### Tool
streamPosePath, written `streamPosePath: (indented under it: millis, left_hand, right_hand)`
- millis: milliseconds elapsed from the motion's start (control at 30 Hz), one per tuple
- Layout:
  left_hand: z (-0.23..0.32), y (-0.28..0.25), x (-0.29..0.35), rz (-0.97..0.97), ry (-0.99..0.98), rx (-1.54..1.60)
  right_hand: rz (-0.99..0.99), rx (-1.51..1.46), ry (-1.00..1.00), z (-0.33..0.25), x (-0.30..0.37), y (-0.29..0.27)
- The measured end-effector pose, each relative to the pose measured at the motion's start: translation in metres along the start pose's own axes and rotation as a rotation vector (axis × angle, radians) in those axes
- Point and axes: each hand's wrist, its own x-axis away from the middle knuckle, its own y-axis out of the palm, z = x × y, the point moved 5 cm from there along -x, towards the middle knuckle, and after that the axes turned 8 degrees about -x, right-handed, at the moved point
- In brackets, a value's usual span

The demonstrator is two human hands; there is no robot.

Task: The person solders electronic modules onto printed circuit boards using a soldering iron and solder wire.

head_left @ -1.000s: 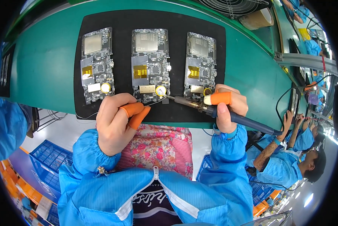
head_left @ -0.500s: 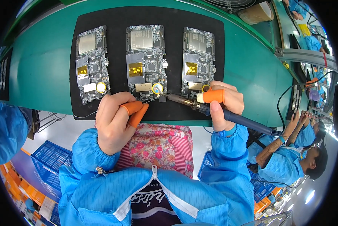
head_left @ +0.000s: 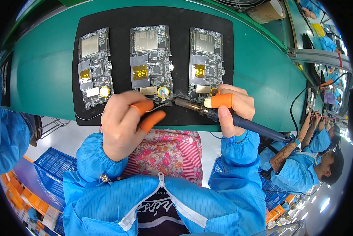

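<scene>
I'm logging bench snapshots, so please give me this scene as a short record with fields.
left hand: thumb and forefinger parted, thin wire beside them, grip on it unclear
right hand: closed around soldering iron
iron tip: near lower right corner of middle board
circuit boards: three, in a row
surface: black mat on green bench
finger covers: orange, on both hands

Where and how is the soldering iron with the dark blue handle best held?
Probably by its dark blue, rod-shaped handle, coming from the right, where the right hand grips: the handle slants down to the right, while the slim metal barrel, possibly hot, points left.
</scene>
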Motion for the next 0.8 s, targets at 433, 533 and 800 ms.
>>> streamPosePath:
  millis: [433, 533, 800]
  left_hand:
    - [-0.008, -0.021, 0.010, 0.014, -0.132, -0.021]
    - [-0.007, -0.018, 0.010, 0.014, -0.124, -0.021]
    - [-0.008, -0.019, 0.011, -0.004, -0.123, -0.022]
  right_hand:
    - [0.048, -0.030, 0.016, -0.002, 0.005, 0.000]
    - [0.053, -0.025, 0.005, -0.004, 0.002, 0.001]
    - [0.040, -0.016, 0.048, -0.001, 0.005, -0.002]
